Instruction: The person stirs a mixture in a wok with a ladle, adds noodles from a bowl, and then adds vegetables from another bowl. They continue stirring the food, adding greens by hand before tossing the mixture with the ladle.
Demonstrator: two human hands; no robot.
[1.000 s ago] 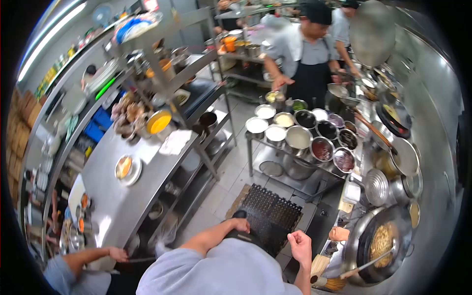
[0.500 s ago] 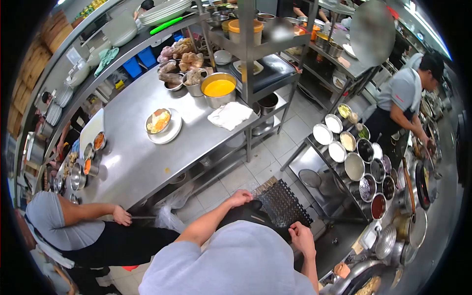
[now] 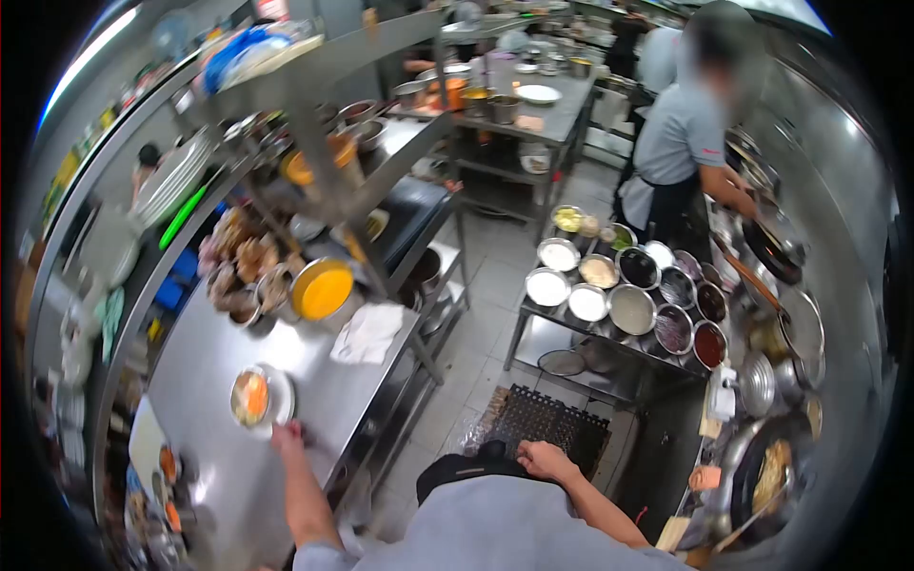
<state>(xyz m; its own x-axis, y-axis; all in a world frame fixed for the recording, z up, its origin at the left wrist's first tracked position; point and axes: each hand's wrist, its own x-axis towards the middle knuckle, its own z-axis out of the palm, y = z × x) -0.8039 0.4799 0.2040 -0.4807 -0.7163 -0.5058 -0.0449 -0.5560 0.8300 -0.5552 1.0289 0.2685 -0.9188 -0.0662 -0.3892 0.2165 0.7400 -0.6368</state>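
At the near edge of the steel table, my left hand reaches the rim of a white plate; motion smears its fingers. A metal bowl holding orange and pale yellow food sits on that plate. My right hand is curled closed in front of my waist, beside my black apron. Whatever its fingers hold, if anything, is hidden.
The steel table carries a pot of yellow liquid and a white cloth. A black floor mat lies ahead. Several sauce containers stand right; beyond them a co-worker handles a pan. A wok holds food.
My left hand has moved left from my waist to the plate. The right hand has come in closer to my waist. My view has turned, and the co-worker at left has dropped from sight.
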